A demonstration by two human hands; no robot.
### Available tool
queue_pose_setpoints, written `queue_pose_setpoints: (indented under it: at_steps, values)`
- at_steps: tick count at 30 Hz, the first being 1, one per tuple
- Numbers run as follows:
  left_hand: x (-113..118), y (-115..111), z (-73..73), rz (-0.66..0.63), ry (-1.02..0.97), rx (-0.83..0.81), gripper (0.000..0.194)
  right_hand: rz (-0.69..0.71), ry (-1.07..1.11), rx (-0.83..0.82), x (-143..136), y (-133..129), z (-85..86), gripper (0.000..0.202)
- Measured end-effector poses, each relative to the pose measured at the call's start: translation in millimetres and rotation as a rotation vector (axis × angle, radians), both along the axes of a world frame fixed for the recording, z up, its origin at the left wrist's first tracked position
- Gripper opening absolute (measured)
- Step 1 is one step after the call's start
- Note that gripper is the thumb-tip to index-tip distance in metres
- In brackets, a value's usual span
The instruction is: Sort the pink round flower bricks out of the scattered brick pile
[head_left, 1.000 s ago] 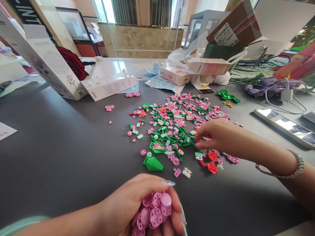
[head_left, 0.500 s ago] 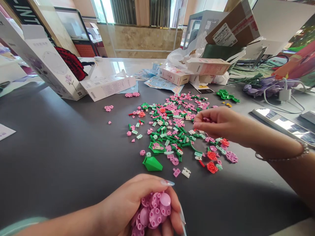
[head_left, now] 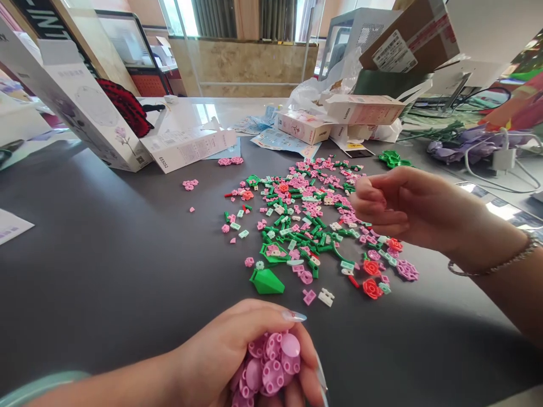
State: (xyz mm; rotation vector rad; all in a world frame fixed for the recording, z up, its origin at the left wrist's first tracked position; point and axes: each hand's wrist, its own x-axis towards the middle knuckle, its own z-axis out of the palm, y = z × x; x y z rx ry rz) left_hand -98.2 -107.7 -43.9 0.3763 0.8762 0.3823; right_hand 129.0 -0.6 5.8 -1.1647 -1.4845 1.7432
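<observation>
Cupped at the bottom middle, my left hand (head_left: 250,339) is closed around a heap of round pink building-block pieces (head_left: 272,367) with small studs. My right hand (head_left: 407,206) hovers at the right edge of a spread of mixed block pieces, its fingers curled in; whatever they may hold is hidden. Green stem pieces (head_left: 316,232) lie mixed with small pink pieces (head_left: 311,208) across the table. Nearer me are a large green leaf-like piece (head_left: 267,281), red rose pieces (head_left: 372,288), a pink lattice piece (head_left: 408,270) and a white piece (head_left: 326,297).
The dark table (head_left: 127,271) carries a tall white box (head_left: 97,113) and a lying white box (head_left: 193,148) at the left. Behind the pieces are leaflets (head_left: 286,144), pink-and-white boxes (head_left: 303,127) and a brown carton (head_left: 411,45). Purple flowers (head_left: 462,144) and a white charger (head_left: 504,158) sit at right.
My right hand has moved right and toward me, turning so its curled fingers show more. The left hand keeps its pink pieces; the whole view has shifted slightly.
</observation>
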Motion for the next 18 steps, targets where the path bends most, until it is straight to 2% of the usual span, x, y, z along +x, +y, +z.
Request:
queue_pose_setpoints:
  at_steps: [3,6,8,12,13,16,18]
  values:
    - [0,1,0.3,-0.003,0.024,-0.005,0.051,0.198,-0.160,0.156,14,1,-8.5,0.043]
    - [0,4,0.6,-0.062,0.014,-0.051,0.054,0.332,-0.489,0.350,31,-2,-18.7,0.043]
    - [-1,6,0.3,-0.050,-0.010,-0.042,0.052,0.302,-0.639,0.438,41,-5,-23.9,0.038]
    - [-1,4,-0.7,-0.034,-0.059,-0.013,0.047,0.151,-0.822,0.479,56,-10,-27.3,0.028]
    - [-2,3,-1.0,-0.051,-0.071,-0.019,0.046,0.150,-0.851,0.493,58,-9,-27.5,0.025]
    - [-3,-1,-3.5,0.009,-0.061,0.020,0.043,0.214,-0.860,0.560,61,-5,-29.3,0.016]
    - [-4,-1,-7.0,-0.014,-0.072,0.043,0.040,0.248,-0.856,0.602,61,-2,-31.8,0.016]
